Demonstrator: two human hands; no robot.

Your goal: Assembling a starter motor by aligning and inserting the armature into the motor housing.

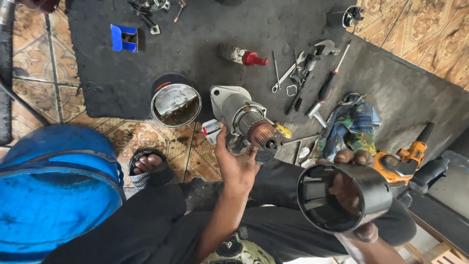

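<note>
Gripping a metal motor part from below, the left hand is seen with its fingers curled round the lower end, near the copper-coloured ring on the shaft. A black hollow cylinder is clasped in the right hand, its open mouth turned toward the camera and the fingertips hooked over its top rim. The two held pieces are kept apart, the cylinder lower and to the right of the motor part. Just left of the left hand an open tin is set on a dark mat. Beyond the hands, spanners and a screwdriver are laid on the mat, with a red-capped bottle near them. An orange power drill is lying just right of the right hand, and a blue drum stands far left.
</note>
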